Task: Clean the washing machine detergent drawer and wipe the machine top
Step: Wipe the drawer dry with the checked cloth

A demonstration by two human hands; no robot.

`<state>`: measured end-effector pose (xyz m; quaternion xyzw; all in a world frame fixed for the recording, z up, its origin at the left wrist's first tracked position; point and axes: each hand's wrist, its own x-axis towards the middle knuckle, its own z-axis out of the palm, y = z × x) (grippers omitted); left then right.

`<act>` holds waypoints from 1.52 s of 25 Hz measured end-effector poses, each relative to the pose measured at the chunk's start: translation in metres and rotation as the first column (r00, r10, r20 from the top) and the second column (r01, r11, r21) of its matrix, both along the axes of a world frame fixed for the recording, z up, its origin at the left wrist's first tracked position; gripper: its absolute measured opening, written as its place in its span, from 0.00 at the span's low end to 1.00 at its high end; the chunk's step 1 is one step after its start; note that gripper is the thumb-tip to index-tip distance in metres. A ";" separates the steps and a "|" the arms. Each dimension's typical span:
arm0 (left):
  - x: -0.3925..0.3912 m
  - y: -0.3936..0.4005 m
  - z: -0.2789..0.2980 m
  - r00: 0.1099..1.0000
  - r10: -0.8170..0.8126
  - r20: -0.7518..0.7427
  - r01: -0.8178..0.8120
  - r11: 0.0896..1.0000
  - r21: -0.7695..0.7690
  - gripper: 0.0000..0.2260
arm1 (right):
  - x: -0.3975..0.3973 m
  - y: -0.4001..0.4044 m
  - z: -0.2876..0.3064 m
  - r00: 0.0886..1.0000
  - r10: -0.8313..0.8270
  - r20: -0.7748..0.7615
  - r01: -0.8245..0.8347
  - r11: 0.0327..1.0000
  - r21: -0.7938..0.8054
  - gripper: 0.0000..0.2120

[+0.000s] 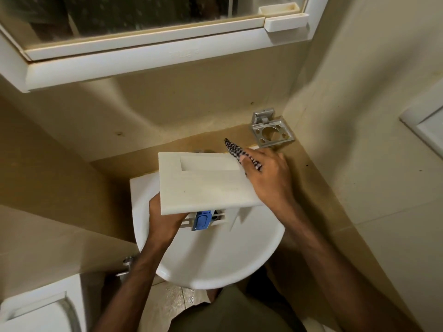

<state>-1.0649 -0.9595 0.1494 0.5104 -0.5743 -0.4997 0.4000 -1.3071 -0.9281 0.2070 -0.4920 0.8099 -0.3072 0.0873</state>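
White plastic, faintly yellowed, made up the detergent drawer (203, 180), which sat at the centre of the head view, held above a white wash basin (215, 259). Its broad front panel faced the camera, with a rectangular recessed handle along the upper edge and a few small dark specks on the flat face below. Under the panel's lower edge the drawer's ribbed body showed, carrying a blue plastic insert (202, 220) just left of the middle.

The left hand (163, 224) gripped the drawer from below at the lower left corner, its fingers curled under the panel and around the body. The right hand (268, 178) lay against the panel's right edge, fingers bent around a black-and-white patterned brush (236, 150) whose tip stuck out toward the upper left, just above the handle recess. Whether the brush touched the panel could not be told because of blur.

In the upper part of the frame hung a white-framed mirror cabinet (143, 49), with beige tiled wall (191, 104) below it. A metal toothbrush holder (272, 131) was fixed to the wall right of centre, near the right hand. At the lower left corner a white appliance (36, 307) showed in part, and a metal tap fitting (127, 264) stood just left of the basin.
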 end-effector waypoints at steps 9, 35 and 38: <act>-0.010 -0.008 0.013 0.999 0.047 -0.017 -0.044 0.989 0.140 0.12 | 0.085 0.045 0.023 0.811 0.447 -0.377 -0.536 0.826 -0.174 0.19; -0.011 -0.005 0.020 0.999 0.011 -0.035 -0.003 0.972 0.233 0.18 | -0.045 -0.017 0.004 0.721 -0.031 0.692 -0.194 0.950 0.244 0.14; -0.018 -0.004 0.021 0.991 0.080 -0.106 -0.033 0.921 0.388 0.16 | -0.055 -0.016 -0.016 0.598 -0.205 0.775 0.167 0.977 0.130 0.14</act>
